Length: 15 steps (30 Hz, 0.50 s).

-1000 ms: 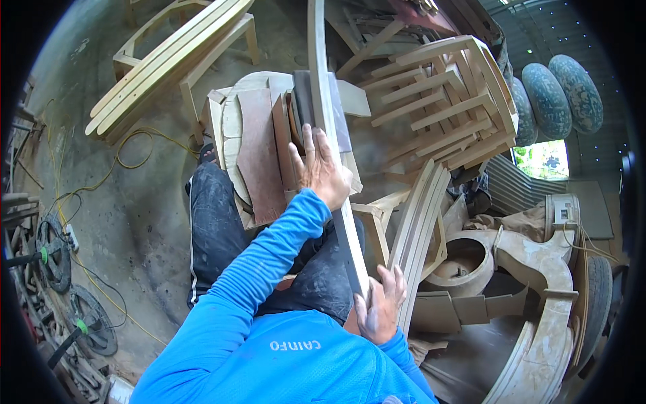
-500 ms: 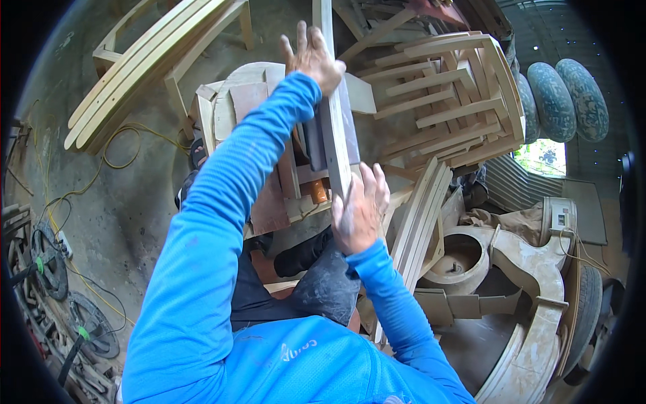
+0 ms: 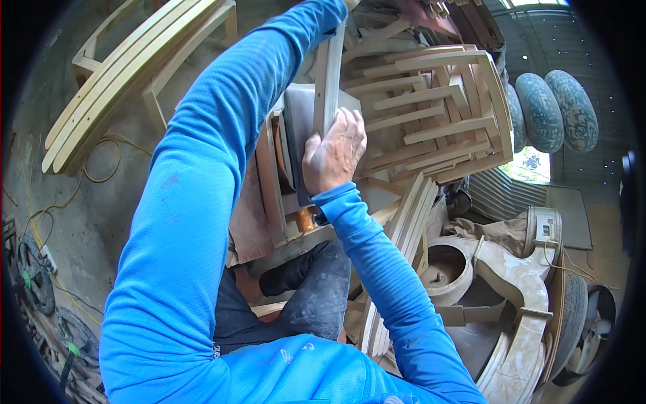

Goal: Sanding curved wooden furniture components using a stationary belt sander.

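Note:
A pale wooden strip (image 3: 328, 81) runs away from me over a flat grey surface (image 3: 299, 111). My right hand (image 3: 335, 151) is closed around its near end, thumb on the left side and fingers on the right. At the upper picture edge my left hand (image 3: 352, 3) is nearly cut off beside the strip's far end; its fingers are hidden. The grey surface sits on a wooden stand with a reddish-brown panel (image 3: 250, 219) leaning at its left. A small orange object (image 3: 305, 220) shows below it.
Curved slatted wooden frames lie at the upper left (image 3: 124, 77) and stacked frames (image 3: 437, 111) at the right. Long strips (image 3: 404, 225) lean by my right forearm. A pale machine housing (image 3: 525, 276) stands at lower right. A yellow cord (image 3: 64, 195) trails over the floor.
Both hands have moved farther away from me along with the strip. My left hand has gone almost out of the picture. The whole view has shifted slightly.

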{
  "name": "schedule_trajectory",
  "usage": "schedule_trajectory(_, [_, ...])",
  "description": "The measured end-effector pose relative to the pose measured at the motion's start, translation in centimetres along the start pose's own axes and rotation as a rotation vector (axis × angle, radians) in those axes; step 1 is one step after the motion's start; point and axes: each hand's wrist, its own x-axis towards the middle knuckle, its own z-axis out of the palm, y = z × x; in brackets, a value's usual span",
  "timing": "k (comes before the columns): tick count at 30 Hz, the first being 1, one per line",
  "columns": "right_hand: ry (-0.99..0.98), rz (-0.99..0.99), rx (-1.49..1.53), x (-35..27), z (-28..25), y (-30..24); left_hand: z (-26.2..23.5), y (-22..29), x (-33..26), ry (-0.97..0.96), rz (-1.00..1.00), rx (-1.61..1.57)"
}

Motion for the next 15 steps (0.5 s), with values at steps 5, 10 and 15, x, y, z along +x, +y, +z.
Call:
schedule_trajectory(5, [0.239,-0.104,0.043,3.3,1.5,1.9,-2.3,11.9,-3.8,0.084,0.308,-0.032])
schedule_trajectory(10, [0.334,-0.141,0.139,4.4,1.7,1.2,-3.6,17.0,-8.6,0.215,0.792,-0.021])
schedule_trajectory(15, [0.185,-0.094,0.151,3.3,0.8,2.9,-5.5,21.7,-17.1,-0.007,0.767,-0.017])
